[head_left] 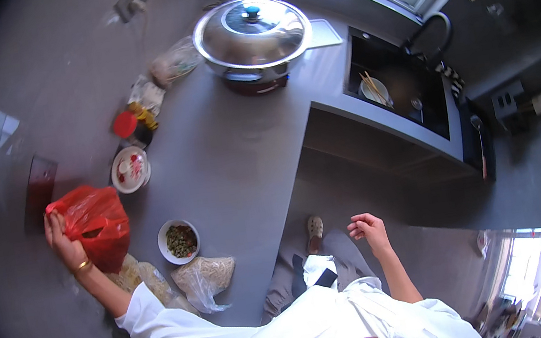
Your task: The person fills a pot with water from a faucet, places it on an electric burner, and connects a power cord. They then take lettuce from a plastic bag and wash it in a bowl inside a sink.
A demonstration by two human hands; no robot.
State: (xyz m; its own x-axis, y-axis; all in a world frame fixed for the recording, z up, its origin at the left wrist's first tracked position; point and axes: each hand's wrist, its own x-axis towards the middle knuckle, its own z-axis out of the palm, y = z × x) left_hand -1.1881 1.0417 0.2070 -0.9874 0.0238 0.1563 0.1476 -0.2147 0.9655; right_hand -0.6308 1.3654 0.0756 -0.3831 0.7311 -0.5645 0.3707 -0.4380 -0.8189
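Observation:
My left hand (66,243), with a gold bracelet at the wrist, reaches far to the left and grips the side of a red plastic bag (98,223). The bag is bulky and crumpled, and its contents are hidden. Below it lie clear bags of pale food (150,278). A white bowl (165,253) of chopped green and red bits stands to its right, and a clear bag of pale strands (206,276) sits beside that bowl. My right hand (369,228) hangs over the floor, away from the counter, fingers loosely bent and holding nothing.
A large lidded steel pot (254,35) stands on a burner at the counter's far end. Near the wall are a lidded white bowl (130,170), a red-capped jar (127,125) and packets. A dark sink (405,89) with a bowl and chopsticks lies right.

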